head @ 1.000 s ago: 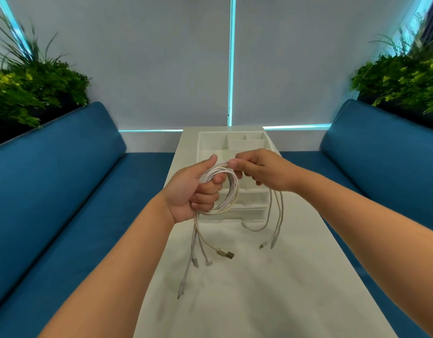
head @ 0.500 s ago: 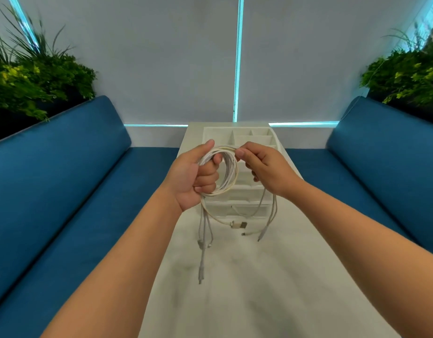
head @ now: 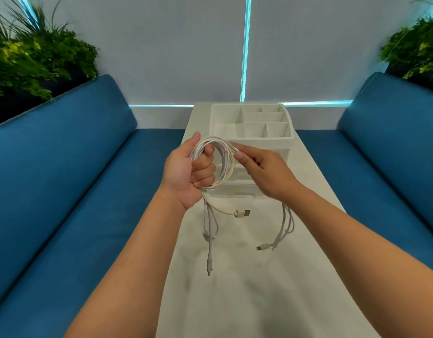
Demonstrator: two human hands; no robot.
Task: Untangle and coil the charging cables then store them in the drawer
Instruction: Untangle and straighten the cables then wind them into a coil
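Note:
A bundle of white charging cables is wound into a loop in front of me, above the table. My left hand is closed around the loop's left side. My right hand pinches the strands at the loop's upper right. Loose ends hang down: a USB plug under the loop, thin ends below my left hand, and more plugs dangling under my right wrist. Behind the hands stands a white organizer with open top compartments; its drawers are partly hidden by my hands.
The white table runs away from me between two blue benches, the left bench and the right bench. Green plants sit behind both backrests. A pale wall with a lit vertical strip closes the far end.
The hands with the coil stayed in front of the organizer. My right hand shifted along the loop's top right, and the dangling ends swung a little.

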